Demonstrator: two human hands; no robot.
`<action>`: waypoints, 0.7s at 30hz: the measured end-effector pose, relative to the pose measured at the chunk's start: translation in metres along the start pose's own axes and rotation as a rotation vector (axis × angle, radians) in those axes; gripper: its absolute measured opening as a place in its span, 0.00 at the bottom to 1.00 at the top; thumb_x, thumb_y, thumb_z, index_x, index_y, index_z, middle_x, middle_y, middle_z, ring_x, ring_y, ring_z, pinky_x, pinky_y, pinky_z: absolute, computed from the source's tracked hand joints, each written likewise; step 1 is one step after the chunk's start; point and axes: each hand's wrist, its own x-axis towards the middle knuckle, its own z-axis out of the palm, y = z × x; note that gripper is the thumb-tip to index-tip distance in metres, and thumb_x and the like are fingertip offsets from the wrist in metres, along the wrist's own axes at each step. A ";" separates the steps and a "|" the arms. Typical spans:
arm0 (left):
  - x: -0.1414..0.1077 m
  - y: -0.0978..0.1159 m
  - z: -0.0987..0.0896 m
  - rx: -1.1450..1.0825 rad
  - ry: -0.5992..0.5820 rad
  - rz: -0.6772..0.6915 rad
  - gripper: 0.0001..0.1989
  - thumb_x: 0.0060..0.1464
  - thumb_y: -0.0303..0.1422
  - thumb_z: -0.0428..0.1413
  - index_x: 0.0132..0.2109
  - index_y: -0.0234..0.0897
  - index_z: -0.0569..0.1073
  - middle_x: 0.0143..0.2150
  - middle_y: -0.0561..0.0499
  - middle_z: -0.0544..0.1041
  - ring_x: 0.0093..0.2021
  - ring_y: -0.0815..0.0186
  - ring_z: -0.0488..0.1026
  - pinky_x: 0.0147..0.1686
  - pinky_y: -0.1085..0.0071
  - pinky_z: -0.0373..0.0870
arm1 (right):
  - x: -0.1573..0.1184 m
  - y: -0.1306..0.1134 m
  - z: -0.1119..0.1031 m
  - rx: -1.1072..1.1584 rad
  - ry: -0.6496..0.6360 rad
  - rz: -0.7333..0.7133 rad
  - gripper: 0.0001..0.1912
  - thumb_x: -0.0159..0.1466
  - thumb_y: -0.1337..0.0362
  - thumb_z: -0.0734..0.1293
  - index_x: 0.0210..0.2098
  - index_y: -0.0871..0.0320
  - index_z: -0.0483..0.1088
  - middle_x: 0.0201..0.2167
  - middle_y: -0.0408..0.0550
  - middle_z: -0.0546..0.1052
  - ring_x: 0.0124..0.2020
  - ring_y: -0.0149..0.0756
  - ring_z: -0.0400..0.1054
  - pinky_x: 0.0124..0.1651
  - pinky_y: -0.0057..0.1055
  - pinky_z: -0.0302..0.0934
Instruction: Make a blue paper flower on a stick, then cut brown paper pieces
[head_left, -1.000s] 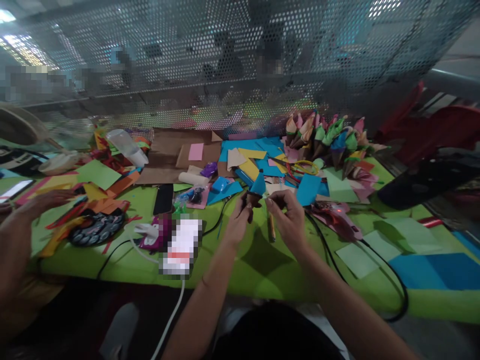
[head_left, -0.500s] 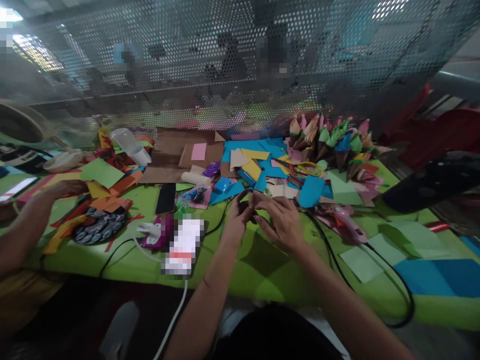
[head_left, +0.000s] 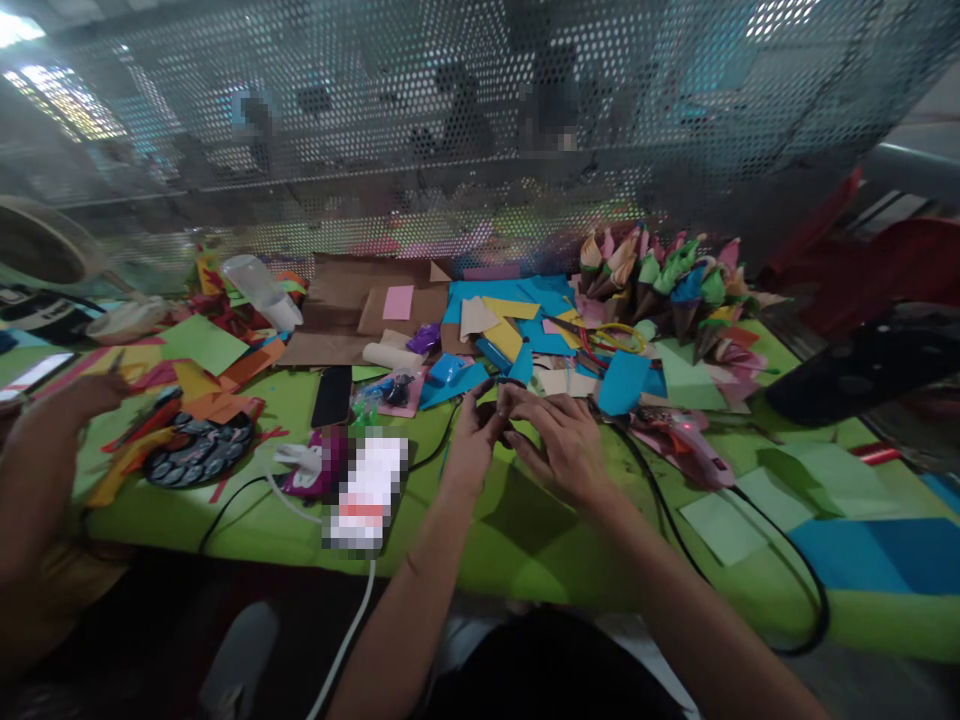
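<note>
Hands (head_left: pixel 521 430) together over green table (head_left: pixel 442 540), fingers bent around small dark piece (head_left: pixel 491 411)

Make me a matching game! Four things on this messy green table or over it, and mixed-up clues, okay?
1. glue gun
2. black phone
3. colourful cones
4. wearer's left hand

a. bunched together at the back right
b. holding a small dark piece
c. pink, with a glowing red light
d. lying flat, screen dark

Pairs: 1-c, 2-d, 3-a, 4-b
</note>
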 end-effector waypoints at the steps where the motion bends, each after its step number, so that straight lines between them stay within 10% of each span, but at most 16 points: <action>1: 0.000 0.000 0.000 -0.002 0.003 -0.001 0.36 0.43 0.47 0.70 0.57 0.40 0.70 0.37 0.50 0.79 0.40 0.63 0.74 0.38 0.70 0.67 | 0.000 0.000 0.000 -0.006 0.005 -0.008 0.08 0.69 0.58 0.64 0.42 0.50 0.73 0.55 0.46 0.80 0.43 0.47 0.70 0.45 0.43 0.59; 21: 0.001 -0.001 0.001 0.064 0.050 0.070 0.35 0.45 0.45 0.70 0.57 0.39 0.68 0.36 0.50 0.79 0.35 0.65 0.75 0.35 0.70 0.68 | 0.000 -0.001 0.001 -0.098 0.046 -0.072 0.07 0.70 0.60 0.63 0.42 0.53 0.72 0.54 0.47 0.80 0.42 0.44 0.70 0.43 0.40 0.58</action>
